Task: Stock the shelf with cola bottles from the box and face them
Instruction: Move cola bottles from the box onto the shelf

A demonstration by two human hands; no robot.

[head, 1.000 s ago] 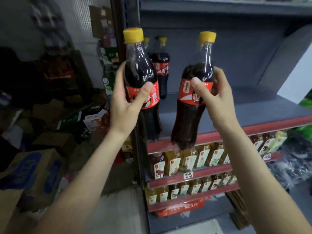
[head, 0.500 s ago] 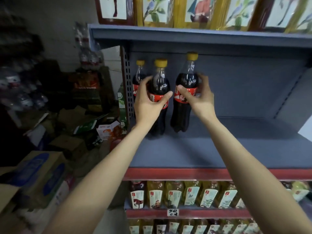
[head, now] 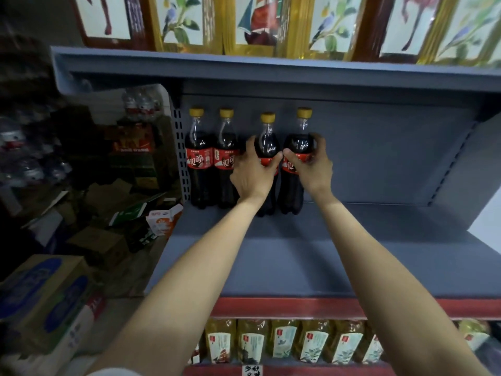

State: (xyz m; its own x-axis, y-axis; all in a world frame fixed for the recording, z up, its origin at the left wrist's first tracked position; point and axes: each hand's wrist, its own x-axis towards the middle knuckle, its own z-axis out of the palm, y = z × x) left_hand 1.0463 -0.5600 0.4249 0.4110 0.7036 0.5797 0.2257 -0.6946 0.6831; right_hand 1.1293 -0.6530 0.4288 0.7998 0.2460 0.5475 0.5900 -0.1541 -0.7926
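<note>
While each hand [head: 253, 175] [head: 311, 165] grips one, four cola bottles [head: 199, 158] (yellow-capped) stand on shelf [head: 352, 253].

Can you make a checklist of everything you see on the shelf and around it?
Surface: grey shelf, mostly bare, red front edge.
Job's things: four cola bottles at the back left; two stand free.
Clutter: cardboard boxes piled on the floor at left.
Hands: left hand grips the third bottle; right hand grips the fourth bottle.
Cables: nothing seen.
Surroundings: yellow drink bottles below, framed pictures above.
</note>
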